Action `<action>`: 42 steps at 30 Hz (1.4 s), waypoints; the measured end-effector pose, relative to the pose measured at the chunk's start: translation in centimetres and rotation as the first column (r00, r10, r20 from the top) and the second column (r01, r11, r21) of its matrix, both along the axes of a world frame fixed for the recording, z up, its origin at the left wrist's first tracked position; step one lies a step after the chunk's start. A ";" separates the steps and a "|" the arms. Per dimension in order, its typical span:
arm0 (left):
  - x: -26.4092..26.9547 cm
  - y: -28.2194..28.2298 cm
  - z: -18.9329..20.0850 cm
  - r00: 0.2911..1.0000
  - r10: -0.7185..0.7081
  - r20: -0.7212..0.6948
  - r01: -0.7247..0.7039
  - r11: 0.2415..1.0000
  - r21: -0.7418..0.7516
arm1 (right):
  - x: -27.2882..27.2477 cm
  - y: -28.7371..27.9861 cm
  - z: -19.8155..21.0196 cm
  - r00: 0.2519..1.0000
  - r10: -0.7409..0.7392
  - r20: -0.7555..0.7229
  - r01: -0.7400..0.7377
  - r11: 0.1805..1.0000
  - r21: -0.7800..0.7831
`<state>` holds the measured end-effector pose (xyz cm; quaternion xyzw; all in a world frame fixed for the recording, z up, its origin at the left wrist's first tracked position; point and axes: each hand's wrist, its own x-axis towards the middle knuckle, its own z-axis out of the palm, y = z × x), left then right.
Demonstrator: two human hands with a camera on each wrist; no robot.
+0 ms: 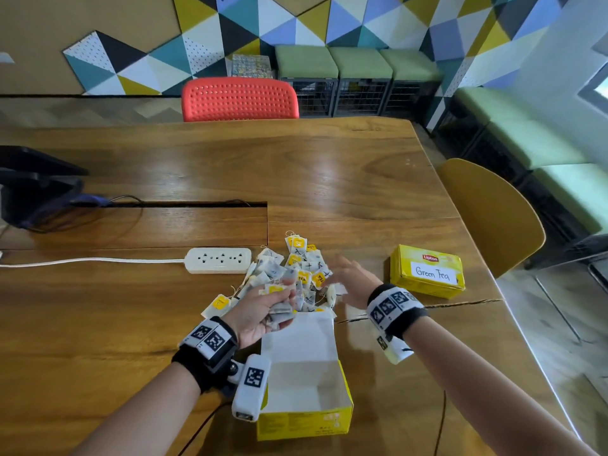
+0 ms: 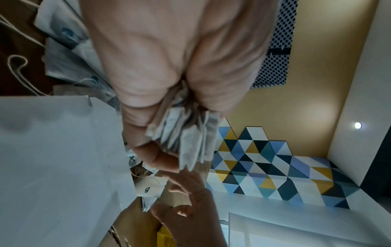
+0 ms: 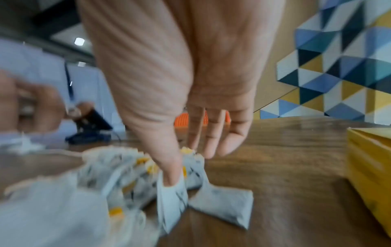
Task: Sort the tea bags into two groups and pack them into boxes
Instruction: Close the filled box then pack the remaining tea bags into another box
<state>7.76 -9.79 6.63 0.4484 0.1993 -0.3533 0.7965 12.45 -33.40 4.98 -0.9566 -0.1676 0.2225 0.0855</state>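
Observation:
A heap of white tea bags [image 1: 296, 271] with yellow tags lies mid-table. My left hand [image 1: 263, 311] grips a bundle of tea bags [image 2: 186, 133] just above the raised lid of the open yellow box [image 1: 306, 390], whose inside looks empty. My right hand [image 1: 348, 281] hovers open, fingers straight, at the right side of the heap; in the blurred right wrist view its thumb [image 3: 169, 173] touches a tea bag [image 3: 173, 198]. A closed yellow Lipton box [image 1: 427, 271] labelled "Green Tea" sits to the right.
A white power strip [image 1: 218, 260] with its cable lies left of the heap. A dark device [image 1: 33, 189] sits at the far left. A red chair [image 1: 240, 98] stands beyond the table and a yellow chair [image 1: 493, 218] at its right edge.

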 end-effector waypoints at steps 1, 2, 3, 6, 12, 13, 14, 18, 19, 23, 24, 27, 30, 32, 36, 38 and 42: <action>-0.2 0.0 0.0 1.000 -0.005 0.012 0.005 1.000 0.018 | -0.1 0.0 -0.7 1.000 0.012 0.007 -0.013 1.000 0.007; -0.4 -0.1 0.2 1.000 -0.016 0.025 0.015 0.999 0.045 | -0.2 0.1 -0.8 1.000 -0.002 0.012 0.001 0.999 0.039; -0.5 -0.1 0.3 0.999 -0.023 0.035 0.020 0.997 0.073 | -0.1 0.0 -0.7 0.999 -0.036 0.012 0.035 0.996 0.079; -0.9 -0.3 0.4 0.998 -0.013 0.067 0.002 0.987 0.163 | 0.3 -0.4 0.8 0.991 -0.133 0.001 0.132 0.982 0.134; -0.5 -1.0 1.3 0.984 0.073 0.160 -0.113 0.959 0.259 | -1.9 0.0 6.8 0.988 -0.107 -0.115 0.151 0.846 0.512; -0.5 -1.3 1.4 0.984 0.068 0.162 -0.109 0.960 0.258 | -2.5 0.4 7.7 0.981 -0.084 -0.174 0.170 0.806 0.567; -0.6 -1.6 1.6 0.985 0.056 0.162 -0.096 0.963 0.251 | -3.0 0.8 8.5 0.972 -0.056 -0.229 0.188 0.770 0.610; -1.4 -2.6 2.2 0.988 -0.016 0.151 -0.015 0.979 0.205 | -4.6 2.2 10.6 0.948 0.053 -0.314 0.189 0.699 0.689; -1.7 -2.8 2.5 0.990 -0.024 0.136 -0.003 0.981 0.196 | -4.8 2.5 10.7 0.942 0.066 -0.329 0.197 0.686 0.701; -2.4 -3.5 3.1 0.998 0.058 0.032 -0.063 0.983 0.170 | -5.2 3.8 10.7 0.974 -0.038 -0.224 0.189 0.682 0.707; -2.5 -3.4 3.0 0.997 0.074 0.011 -0.074 0.986 0.147 | -5.1 3.9 10.9 0.990 -0.098 -0.098 0.139 0.728 0.672; -2.8 -2.9 2.3 0.996 0.086 -0.009 -0.085 0.989 0.122 | -5.0 4.4 12.1 0.930 -0.244 0.276 0.045 0.819 0.572; -2.9 -2.6 2.3 0.995 0.096 -0.029 -0.092 0.990 0.109 | -5.1 5.0 12.4 0.849 -0.317 0.423 -0.019 0.781 0.624; -2.8 -2.6 2.6 0.992 0.112 -0.060 -0.108 0.992 0.069 | -5.3 5.4 12.0 0.843 -0.274 0.463 -0.084 0.782 0.617; -2.6 -2.5 3.1 0.995 0.086 -0.046 -0.090 0.992 -0.086 | -6.3 5.8 10.0 0.930 -0.120 0.348 -0.129 0.780 0.613; -2.5 -2.3 3.4 0.999 0.031 0.021 -0.030 0.998 -0.062 | -7.0 5.6 9.4 0.958 -0.096 0.272 -0.091 0.794 0.601; -2.3 -1.6 3.3 0.996 -0.015 0.086 0.012 0.999 0.032 | -7.3 3.9 10.3 0.991 -0.132 0.034 0.085 0.790 0.607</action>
